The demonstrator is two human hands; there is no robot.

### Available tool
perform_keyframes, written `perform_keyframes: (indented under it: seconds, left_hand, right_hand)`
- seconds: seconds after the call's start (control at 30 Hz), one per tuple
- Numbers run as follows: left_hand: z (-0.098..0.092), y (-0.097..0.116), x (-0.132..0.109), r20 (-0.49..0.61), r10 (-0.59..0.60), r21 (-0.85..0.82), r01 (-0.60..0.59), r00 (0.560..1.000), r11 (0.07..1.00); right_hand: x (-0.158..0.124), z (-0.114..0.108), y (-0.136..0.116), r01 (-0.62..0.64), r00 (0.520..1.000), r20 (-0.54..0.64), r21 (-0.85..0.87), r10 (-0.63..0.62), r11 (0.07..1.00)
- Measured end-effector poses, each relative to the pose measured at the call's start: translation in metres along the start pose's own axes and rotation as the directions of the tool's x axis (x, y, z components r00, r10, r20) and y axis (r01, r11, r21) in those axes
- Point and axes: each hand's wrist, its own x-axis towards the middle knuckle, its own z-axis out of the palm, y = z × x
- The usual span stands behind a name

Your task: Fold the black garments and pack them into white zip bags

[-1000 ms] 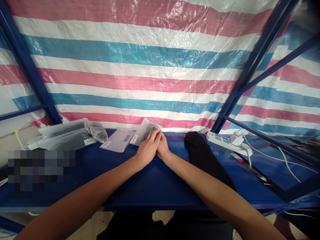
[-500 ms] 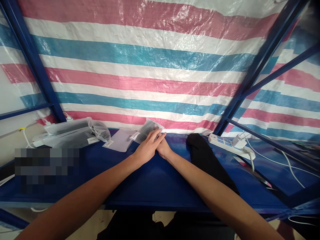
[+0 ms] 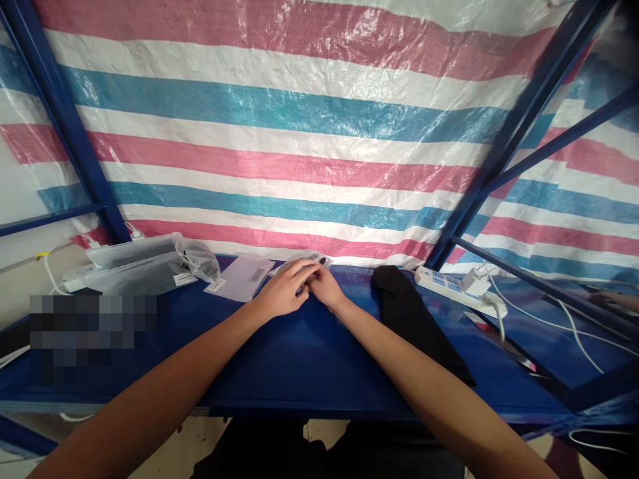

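Observation:
My left hand (image 3: 286, 290) and my right hand (image 3: 325, 289) meet above the blue desk (image 3: 304, 359). The left fingers bend across to the right fingertips, with the thumb curled beneath. My right hand is closed. A translucent plastic pouch (image 3: 303, 255) shows just behind the fingers, tilted low and mostly hidden by them; both hands appear to grip its near edge. Left of the hands, a flat frosted pouch (image 3: 239, 278) with a white label lies on the desk. To the right rests a long black cloth piece (image 3: 417, 319).
A white power strip (image 3: 444, 283) with a plugged-in charger and cables lies at right. Clear plastic bags (image 3: 142, 266) are piled at back left. Blue metal posts (image 3: 464, 199) frame the desk, and a striped tarp (image 3: 279, 159) hangs behind.
The pouch in my hands has tipped down from a raised position, and less of it shows. My left hand has shifted slightly left, its fingers more bent.

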Motion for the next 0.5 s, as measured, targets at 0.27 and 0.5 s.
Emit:
perform_keyframes:
  seconds: [0.27, 0.5]
  left_hand:
    - [-0.018, -0.031, -0.015, -0.026, -0.122, 0.011, 0.122, 0.992, 0.992]
    - [-0.017, -0.039, -0.013, -0.233, -0.170, -0.067, 0.158, 0.958, 0.985]
  right_hand:
    - [-0.009, -0.041, -0.020, 0.083, 0.995, -0.030, -0.356, -0.099, 0.931]
    - [-0.015, -0.043, -0.033, 0.413, 0.900, 0.009, -0.338, -0.435, 0.846]
